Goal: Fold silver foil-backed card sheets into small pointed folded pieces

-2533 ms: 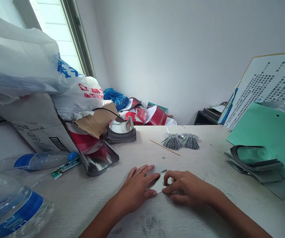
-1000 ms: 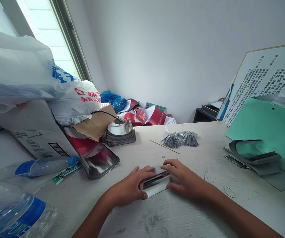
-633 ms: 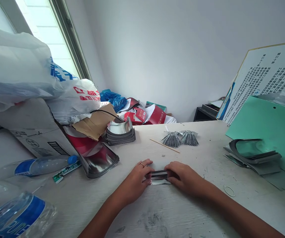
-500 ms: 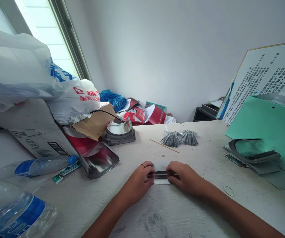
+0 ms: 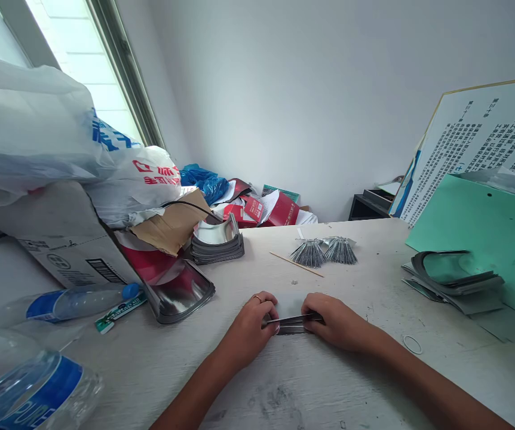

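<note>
Silver foil card, folded into a narrow flat strip [image 5: 293, 323], lay on the white table [image 5: 284, 388], on the person's side of the two pleated silver bundles [image 5: 324, 252] and well apart from them. The left hand [image 5: 251, 325] pinched the left end of the strip with its fingers curled close around it, a ring on one finger. The right hand [image 5: 336, 319] pinched the right end in the same narrow way, thumb below and fingers on top. The upper layer of the strip stood a little open, so the fold did not look fully flat.

From this I judged that the step in hand was pressing one pleat of the strip. The next fold would call for both hands to keep the ends level, so that the edges meet evenly and the crease comes straight. The foil looked thin and springy, and it might open again without firm pressure along the whole length.

A thin wooden stick [image 5: 297, 264] lay just left of the bundles. Far to the left of them stood a stack of curved silver sheets [image 5: 217, 242]. To the right of them lay another pile of sheets [image 5: 454, 280] against a green board [image 5: 486, 239]. A rubber band [image 5: 412, 344] lay right of the bundles, toward the person.
</note>
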The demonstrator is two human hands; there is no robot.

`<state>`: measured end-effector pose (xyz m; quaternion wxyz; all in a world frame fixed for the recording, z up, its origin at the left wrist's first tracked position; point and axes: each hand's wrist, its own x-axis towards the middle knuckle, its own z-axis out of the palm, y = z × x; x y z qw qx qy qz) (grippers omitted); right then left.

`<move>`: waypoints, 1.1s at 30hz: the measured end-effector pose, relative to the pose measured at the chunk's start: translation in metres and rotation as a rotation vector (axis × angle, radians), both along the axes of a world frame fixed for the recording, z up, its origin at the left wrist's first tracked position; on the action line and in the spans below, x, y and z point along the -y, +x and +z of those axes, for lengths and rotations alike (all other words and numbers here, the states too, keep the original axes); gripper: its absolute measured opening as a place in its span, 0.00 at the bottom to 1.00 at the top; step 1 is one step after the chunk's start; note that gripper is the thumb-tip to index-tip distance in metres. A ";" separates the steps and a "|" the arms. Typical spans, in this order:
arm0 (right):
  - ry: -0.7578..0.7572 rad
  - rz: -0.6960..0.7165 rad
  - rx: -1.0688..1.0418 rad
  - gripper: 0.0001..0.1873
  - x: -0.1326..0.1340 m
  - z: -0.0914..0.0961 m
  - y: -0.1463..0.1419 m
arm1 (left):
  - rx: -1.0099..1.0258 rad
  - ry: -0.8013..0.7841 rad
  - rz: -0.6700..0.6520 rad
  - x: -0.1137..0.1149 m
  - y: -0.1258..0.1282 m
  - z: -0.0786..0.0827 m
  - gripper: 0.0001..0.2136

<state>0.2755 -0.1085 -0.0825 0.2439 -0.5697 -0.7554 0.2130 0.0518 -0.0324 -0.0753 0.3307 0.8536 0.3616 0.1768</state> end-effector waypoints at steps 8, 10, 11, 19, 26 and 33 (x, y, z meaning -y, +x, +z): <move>-0.029 -0.028 0.011 0.03 -0.001 -0.003 -0.001 | 0.038 -0.117 -0.043 -0.006 -0.004 0.003 0.03; 0.011 -0.034 0.013 0.04 -0.004 -0.008 -0.001 | 0.045 -0.118 -0.038 -0.008 -0.004 0.004 0.03; 0.038 -0.038 0.019 0.04 -0.006 -0.010 -0.001 | 0.043 -0.108 -0.026 -0.009 -0.004 0.004 0.03; 0.102 -0.019 -0.004 0.07 -0.016 -0.016 0.007 | -0.019 0.022 0.049 -0.009 0.001 0.002 0.02; 0.120 -0.044 0.033 0.10 -0.015 -0.015 0.007 | -0.063 0.067 0.034 -0.007 -0.002 0.002 0.03; 0.134 -0.019 0.043 0.10 -0.017 -0.015 0.010 | -0.106 0.188 -0.009 -0.008 -0.004 0.002 0.07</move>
